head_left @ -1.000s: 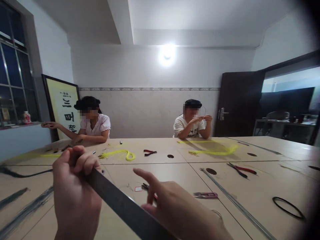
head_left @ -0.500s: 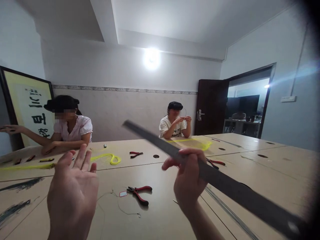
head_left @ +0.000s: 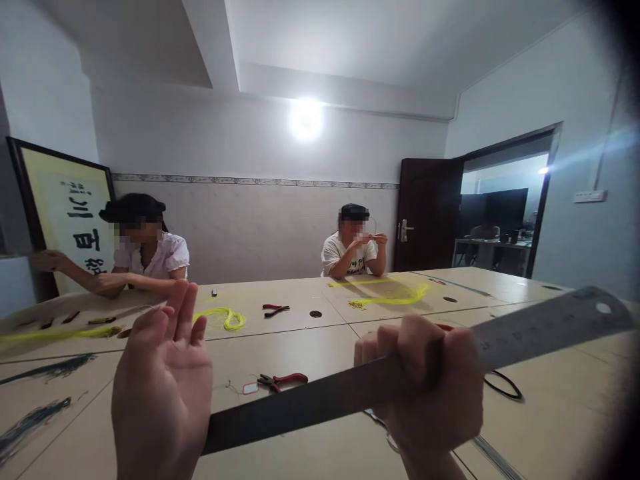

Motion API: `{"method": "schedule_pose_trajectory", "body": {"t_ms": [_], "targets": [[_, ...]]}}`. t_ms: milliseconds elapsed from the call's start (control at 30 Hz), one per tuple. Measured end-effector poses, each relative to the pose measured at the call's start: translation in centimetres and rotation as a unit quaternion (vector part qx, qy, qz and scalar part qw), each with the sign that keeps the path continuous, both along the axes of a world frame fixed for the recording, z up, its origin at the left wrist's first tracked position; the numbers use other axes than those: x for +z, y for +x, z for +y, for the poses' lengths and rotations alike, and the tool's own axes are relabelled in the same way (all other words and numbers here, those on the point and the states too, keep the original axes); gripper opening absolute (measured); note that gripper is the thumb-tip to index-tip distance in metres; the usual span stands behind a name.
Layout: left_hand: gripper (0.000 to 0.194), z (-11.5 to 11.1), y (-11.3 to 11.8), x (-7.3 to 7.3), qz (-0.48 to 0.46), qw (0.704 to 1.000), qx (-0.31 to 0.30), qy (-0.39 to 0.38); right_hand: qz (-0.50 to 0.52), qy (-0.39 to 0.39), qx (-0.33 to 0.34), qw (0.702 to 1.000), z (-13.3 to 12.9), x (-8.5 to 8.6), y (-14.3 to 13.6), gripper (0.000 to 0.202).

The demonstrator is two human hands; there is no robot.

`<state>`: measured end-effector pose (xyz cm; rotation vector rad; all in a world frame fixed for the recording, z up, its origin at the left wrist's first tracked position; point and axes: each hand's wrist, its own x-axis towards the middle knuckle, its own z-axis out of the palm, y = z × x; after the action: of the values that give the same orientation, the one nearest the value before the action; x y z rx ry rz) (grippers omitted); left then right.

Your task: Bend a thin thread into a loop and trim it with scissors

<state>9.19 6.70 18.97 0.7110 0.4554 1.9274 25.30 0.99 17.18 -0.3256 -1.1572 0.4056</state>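
Observation:
A long metal ruler (head_left: 310,405) slants across the view, its right end raised and showing a round hole. My right hand (head_left: 430,380) is wrapped around it near the middle. My left hand (head_left: 163,380) is raised with the palm turned up and the fingers stretched out. The ruler's lower left end meets the edge of that palm; whether they touch I cannot tell. Behind the ruler lie red-handled pliers (head_left: 283,382), partly covered by it, and a small red-bordered white label (head_left: 251,388).
Yellow cord (head_left: 225,318) and a second pair of pliers (head_left: 276,311) lie farther back on the table (head_left: 285,347). Dark wire bundles (head_left: 35,423) are at the left. Two people sit opposite, one (head_left: 150,257) left, one (head_left: 353,257) near the door (head_left: 430,217).
The ruler has swung round: its left end has dropped toward my left palm and its right end has risen. My right hand has turned, back of the hand now showing, and moved right.

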Motion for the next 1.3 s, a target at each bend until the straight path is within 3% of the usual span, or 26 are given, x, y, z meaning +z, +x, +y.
{"method": "schedule_pose_trajectory", "body": {"t_ms": [200,400,600,833,933,1167,1300], "targets": [[0.021,0.3,-0.8,0.4,-0.012,1.000,0.005,0.014,0.033,0.028,0.021,0.999,-0.3,0.4,0.4,0.052],[0.011,1.3,-1.5,0.1,0.031,0.999,-0.015,0.036,0.101,0.033,0.009,0.994,0.2,0.3,1.0,0.048],[0.011,0.4,-0.5,-0.8,0.016,0.995,-0.085,0.042,0.148,0.011,0.007,0.989,1.0,0.1,1.4,0.050],[0.011,-0.3,0.7,-1.1,0.010,0.994,-0.080,0.068,0.151,-0.004,0.015,0.988,1.8,0.6,0.6,0.040],[0.009,-0.4,1.3,-1.5,0.013,0.994,-0.084,0.073,0.121,-0.035,0.051,0.991,2.2,-0.5,-1.2,0.036],[0.007,-1.3,2.3,-2.3,0.038,0.990,-0.118,0.063,-0.031,-0.120,0.197,0.973,2.8,-5.4,-6.4,0.033],[0.009,-1.3,1.9,-1.9,0.037,0.991,-0.120,0.056,-0.102,-0.143,0.222,0.959,2.7,-5.8,-7.0,0.031]]}}
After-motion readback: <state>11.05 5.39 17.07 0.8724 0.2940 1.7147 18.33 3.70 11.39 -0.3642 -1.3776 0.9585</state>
